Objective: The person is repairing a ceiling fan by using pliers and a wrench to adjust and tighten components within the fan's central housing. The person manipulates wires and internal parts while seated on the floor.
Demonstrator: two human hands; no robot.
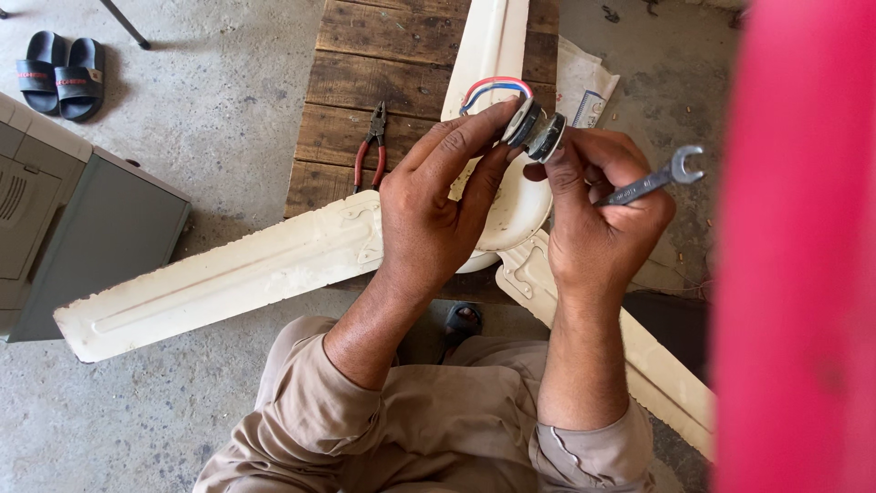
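Note:
A cream ceiling fan lies on a low wooden board (365,82); its hub (516,205) sits under my hands and its blades reach out, one blade (228,278) to the left. My left hand (438,210) pinches a small round metal part (534,128) above the hub, with red, white and blue wires (497,87) looping just behind it. My right hand (598,215) touches the same part with thumb and forefinger while its other fingers grip a steel open-ended spanner (657,178) pointing right.
Red-handled pliers (371,146) lie on the board left of my hands. A grey machine casing (64,219) stands at the left, black sandals (59,73) on the concrete floor beyond it. A blurred red object (803,246) fills the right edge. A white bag (584,82) lies behind the fan.

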